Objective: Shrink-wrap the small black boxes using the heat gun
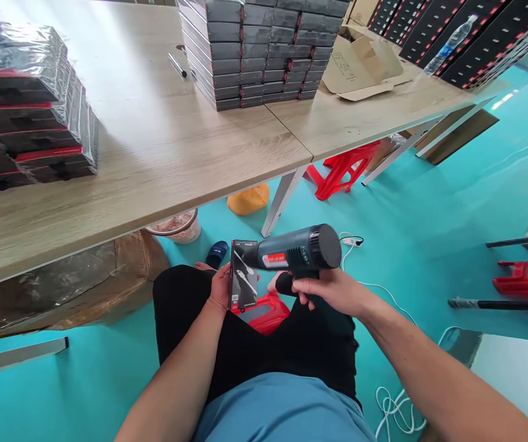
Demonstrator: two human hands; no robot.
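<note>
Black box (244, 283), printed with a picture of white cables, is held upright over the person's lap, outside the near edge of the table (153, 141). The left hand (221, 287) grips it along its left side. The right hand (326, 288) is wrapped around the handle of a dark heat gun (298, 248), whose nozzle points left and overlaps the upper part of the box in view; whether the two touch cannot be told. The hands are apart, one on each item. On the table, a wrapped stack (61, 116) sits at the left by the near edge, while a tall stack of boxes (264, 61) stands close to the seam, with a metallic pen (177, 65) just left of it. Right of that stack lies opened cardboard (360, 67). Below the table are an orange bag (248, 199) and a wastebasket (183, 228).
</note>
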